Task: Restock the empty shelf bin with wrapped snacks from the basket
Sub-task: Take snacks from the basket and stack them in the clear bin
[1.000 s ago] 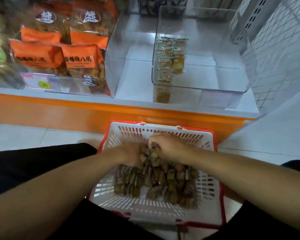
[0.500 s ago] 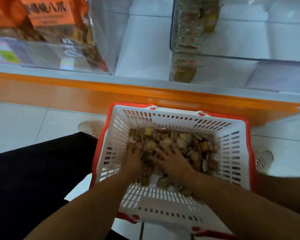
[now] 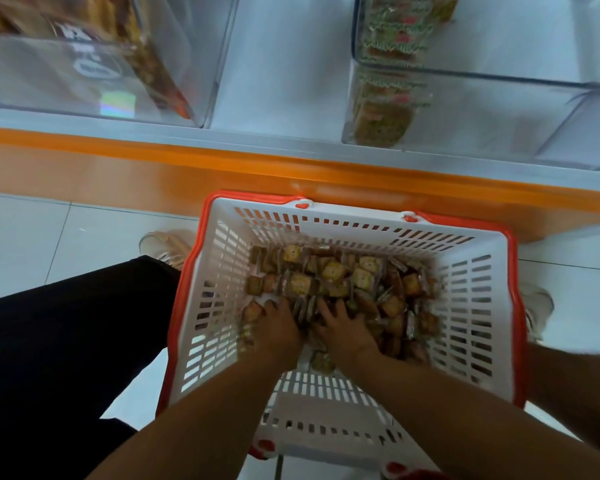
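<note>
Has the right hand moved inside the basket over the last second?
Yes. The right hand moved from the basket's far wall toward its near side, over the snacks.

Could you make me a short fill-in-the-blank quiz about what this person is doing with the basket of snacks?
1. Both hands, the left hand and the right hand, reach into the white ____ with a red rim.
2. The wrapped snacks lie piled on the basket's ____.
3. The edge of the shelf behind the basket is coloured ____.

Missing words: basket; bottom; orange
</note>
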